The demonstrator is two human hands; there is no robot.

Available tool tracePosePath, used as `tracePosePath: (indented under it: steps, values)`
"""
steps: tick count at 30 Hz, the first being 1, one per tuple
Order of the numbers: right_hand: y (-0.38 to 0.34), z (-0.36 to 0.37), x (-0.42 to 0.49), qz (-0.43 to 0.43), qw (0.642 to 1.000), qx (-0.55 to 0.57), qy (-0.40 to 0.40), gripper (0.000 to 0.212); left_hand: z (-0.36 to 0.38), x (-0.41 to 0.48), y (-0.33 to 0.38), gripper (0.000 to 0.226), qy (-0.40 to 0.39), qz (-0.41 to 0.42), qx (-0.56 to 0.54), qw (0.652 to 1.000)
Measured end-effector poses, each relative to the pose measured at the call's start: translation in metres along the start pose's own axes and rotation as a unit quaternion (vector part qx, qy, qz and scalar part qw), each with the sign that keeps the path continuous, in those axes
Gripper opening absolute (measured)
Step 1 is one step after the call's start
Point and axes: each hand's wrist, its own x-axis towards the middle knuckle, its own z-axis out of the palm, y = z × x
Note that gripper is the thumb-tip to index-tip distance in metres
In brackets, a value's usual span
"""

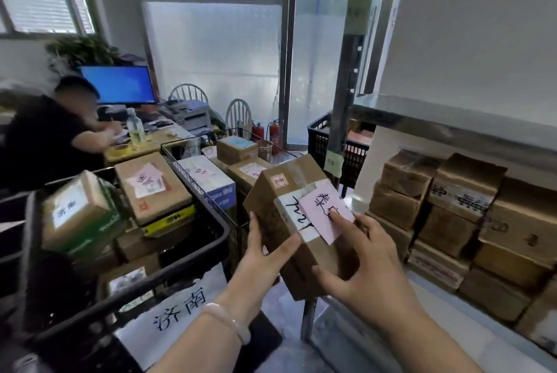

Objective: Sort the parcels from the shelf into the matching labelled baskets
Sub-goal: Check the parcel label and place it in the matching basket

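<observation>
A brown cardboard parcel (pixel 294 191) with a pink handwritten label is held up in the middle of the head view. My left hand (pixel 265 255) grips its left side, thumb over the front edge. My right hand (pixel 364 264) holds its lower right, with the forefinger touching the pink label. At the lower left a black basket (pixel 217 240) with a white handwritten sign (pixel 180 309) holds several labelled parcels. Behind it, a wire basket (pixel 180 161) contains more boxes. On the right, the metal shelf (pixel 452 122) carries stacked brown parcels (pixel 458 215).
A second black crate (pixel 322 137) stands behind the shelf post. A person sits at a desk with a blue monitor (pixel 119 84) at the far left. Two white chairs (pixel 238 113) and red fire extinguishers (pixel 266 131) stand near the glass door.
</observation>
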Motion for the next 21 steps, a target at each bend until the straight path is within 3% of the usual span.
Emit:
tracePosePath:
  steps: [4,7,10,14,21]
  values:
    - [-0.007,0.009,0.053,-0.004,0.999,0.047,-0.005,0.088,-0.029,0.023,0.021,0.132,0.028,0.018,0.072,0.997]
    - [-0.018,0.021,0.105,-0.019,0.998,0.053,-0.001,0.085,-0.052,0.046,0.034,0.116,0.098,0.03,0.141,0.985]
    - [-0.032,0.04,0.16,-0.035,0.997,0.068,-0.011,0.085,-0.072,0.074,0.046,0.094,0.162,0.045,0.136,0.976]
    - [-0.042,0.074,0.217,-0.045,0.995,0.033,-0.08,0.089,-0.087,0.107,0.06,0.073,0.262,0.067,0.169,0.948]
    - [-0.029,0.134,0.256,-0.014,0.968,-0.063,-0.242,0.093,-0.102,0.147,0.064,0.071,0.325,0.067,0.258,0.907]
